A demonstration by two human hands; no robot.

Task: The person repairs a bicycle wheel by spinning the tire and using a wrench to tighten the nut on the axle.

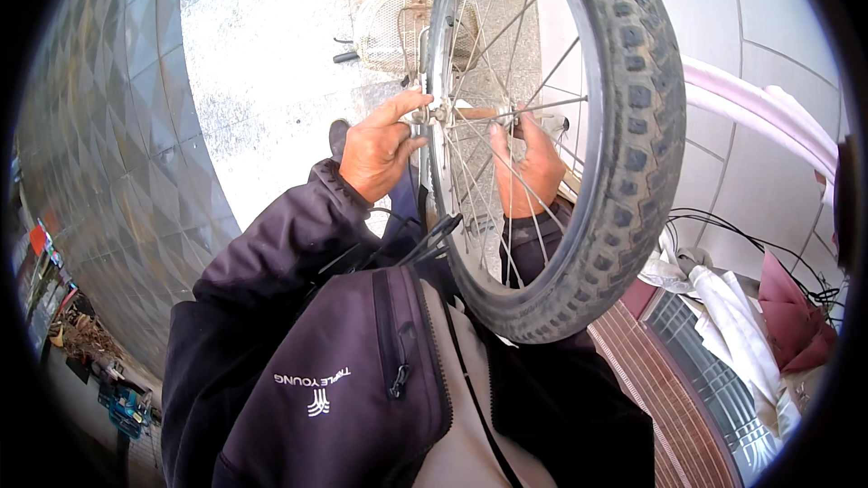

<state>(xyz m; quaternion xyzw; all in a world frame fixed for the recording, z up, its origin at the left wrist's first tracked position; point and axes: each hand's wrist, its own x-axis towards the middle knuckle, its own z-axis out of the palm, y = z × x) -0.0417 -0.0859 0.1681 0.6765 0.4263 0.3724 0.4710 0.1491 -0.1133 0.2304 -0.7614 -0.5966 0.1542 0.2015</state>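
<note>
A bicycle wheel with a knobbly black tyre (637, 117) stands upright in front of me, its spokes running in to a rusty-brown hub (475, 114). My left hand (372, 152) is closed at the hub's left side, forefinger and thumb at the axle end; the small part between them is hard to make out. Seen through the spokes, my right hand (532, 172) pinches at the hub's other side, thumb up against the axle. Spokes partly cover its fingers.
A cream wire basket (384, 32) is on the pale floor beyond the wheel. To the right are a pink tube (764, 113), black cables (755, 233), white cloth (737, 334) and a maroon sheet (791, 321). A grey tiled surface (117, 136) spans the left.
</note>
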